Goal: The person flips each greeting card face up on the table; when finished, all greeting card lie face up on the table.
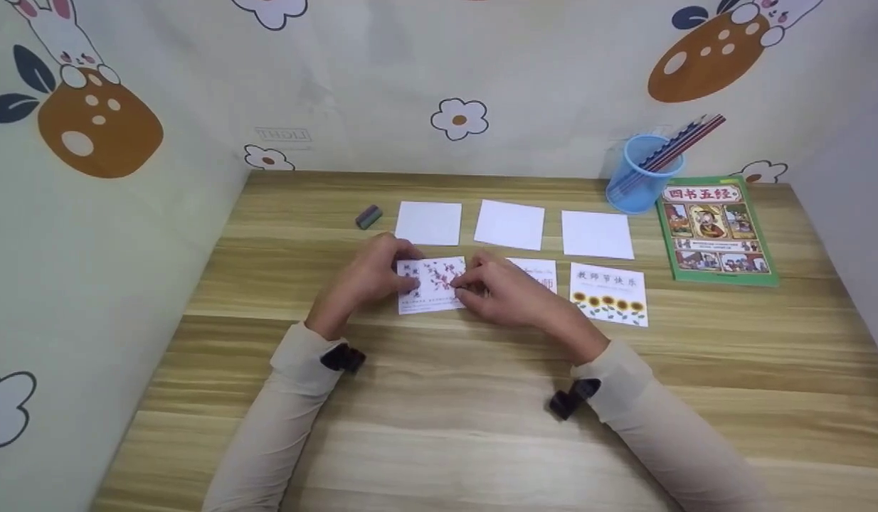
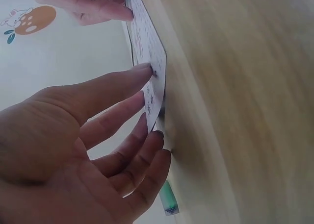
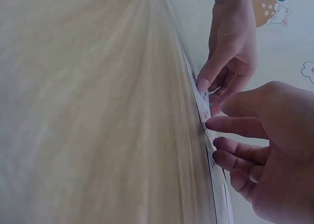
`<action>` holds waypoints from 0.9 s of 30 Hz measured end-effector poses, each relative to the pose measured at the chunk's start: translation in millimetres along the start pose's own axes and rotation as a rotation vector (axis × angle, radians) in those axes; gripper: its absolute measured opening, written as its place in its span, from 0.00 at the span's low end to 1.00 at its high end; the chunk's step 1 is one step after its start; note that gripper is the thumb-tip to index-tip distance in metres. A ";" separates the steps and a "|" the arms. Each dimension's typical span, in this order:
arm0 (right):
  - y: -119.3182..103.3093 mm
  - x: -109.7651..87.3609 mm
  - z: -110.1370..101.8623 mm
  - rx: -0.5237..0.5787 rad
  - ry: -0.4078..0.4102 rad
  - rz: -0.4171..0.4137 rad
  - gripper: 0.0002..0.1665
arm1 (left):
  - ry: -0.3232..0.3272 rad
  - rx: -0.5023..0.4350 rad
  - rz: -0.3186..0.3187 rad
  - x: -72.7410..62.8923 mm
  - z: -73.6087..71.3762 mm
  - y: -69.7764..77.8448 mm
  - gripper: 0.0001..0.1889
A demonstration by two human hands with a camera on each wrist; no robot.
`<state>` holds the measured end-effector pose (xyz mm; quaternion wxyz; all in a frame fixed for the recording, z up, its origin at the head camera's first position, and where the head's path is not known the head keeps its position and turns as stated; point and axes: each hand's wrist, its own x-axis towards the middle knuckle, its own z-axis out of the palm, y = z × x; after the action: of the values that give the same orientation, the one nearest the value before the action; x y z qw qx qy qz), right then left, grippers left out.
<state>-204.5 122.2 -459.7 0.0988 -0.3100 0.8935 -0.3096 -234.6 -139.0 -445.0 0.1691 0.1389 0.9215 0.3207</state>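
A square white card with a red blossom print and Chinese writing lies between both hands at the left of the front row. My left hand holds its left edge, the thumb on the printed face and the fingers at the edge and beneath, as the left wrist view shows. At the right edge, my right hand grips the card with thumb and forefinger close together. Under the right hand, a card with red lettering is partly hidden. Right of it lies a sunflower card.
Behind the hands, three blank white cards form a row. A small dark green eraser-like block lies left of them. At the back right stand a blue pencil cup and a green-bordered book. Patterned walls border the wooden table.
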 end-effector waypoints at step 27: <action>2.1 -11.5 -3.2 0.024 0.020 -0.056 0.21 | 0.176 0.136 0.205 25.9 14.5 55.0 0.16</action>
<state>-197.7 132.1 -458.7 0.0849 -0.3308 0.8815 -0.3261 -244.0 -80.1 -426.3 0.0441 0.2145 0.9335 0.2841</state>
